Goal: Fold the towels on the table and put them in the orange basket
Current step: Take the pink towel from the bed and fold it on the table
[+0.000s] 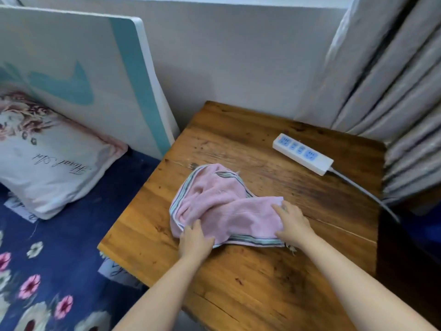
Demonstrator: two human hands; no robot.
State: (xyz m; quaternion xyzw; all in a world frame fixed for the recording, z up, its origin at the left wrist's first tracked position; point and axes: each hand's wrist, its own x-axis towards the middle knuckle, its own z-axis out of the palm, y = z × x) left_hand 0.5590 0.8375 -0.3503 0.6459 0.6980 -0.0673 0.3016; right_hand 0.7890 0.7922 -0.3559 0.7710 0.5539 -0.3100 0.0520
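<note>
Far left I see a bed (47,271) with a dark blue flowered cover; a pale printed pillow (52,168) lies on it against a white and teal headboard (78,68). Just right of the bed stands the wooden tabletop (250,283).

A pink towel (222,206) with striped edging lies bunched and half folded near the middle of the tabletop, toward its left edge. My left hand (194,242) sits at the towel's near left corner, fingers curled onto the cloth and gripping the edge. My right hand (292,224) lies on the towel's right end, fingers curled over the cloth there and holding it against the wood.

Farther right, well apart from the towel, a white power strip (301,152) lies at a slant, its grey cable (365,192) running off the right edge. Grey curtains (393,91) hang behind.
</note>
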